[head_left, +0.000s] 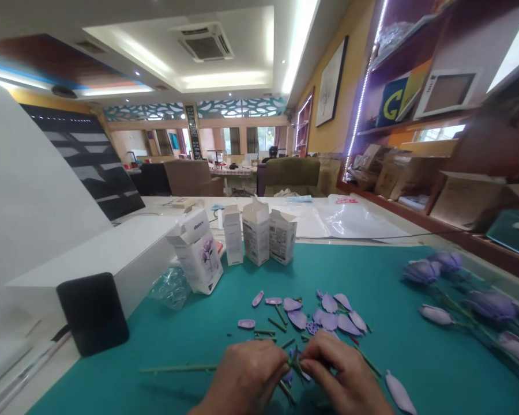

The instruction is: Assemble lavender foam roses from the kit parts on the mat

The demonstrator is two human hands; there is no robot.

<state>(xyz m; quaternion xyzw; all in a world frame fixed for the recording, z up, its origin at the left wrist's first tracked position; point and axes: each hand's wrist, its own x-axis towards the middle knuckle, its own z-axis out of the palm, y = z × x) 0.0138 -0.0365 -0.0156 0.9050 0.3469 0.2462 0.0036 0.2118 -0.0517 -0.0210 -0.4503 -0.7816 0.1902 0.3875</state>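
Note:
My left hand (251, 369) is closed round a long green plastic flower stem (177, 369), whose thin end sticks out to the left above the mat. My right hand (337, 369) pinches a small green leafy piece (296, 363) where the fingertips of both hands nearly meet. How the piece and the stem join is hidden by the fingers. Just beyond the hands lie loose purple petals (328, 320), a round purple lattice part (312, 327) and several short green stem pieces (277, 324). A pale purple bud part (399, 393) rests right of my right hand.
Assembled purple flowers (493, 305) lie at the right on the green mat (190, 328). Opened white boxes (256, 233) stand at the back, near a printed flower box (201, 253) and a crumpled clear bag (170, 287). A black upright object (93, 314) stands left.

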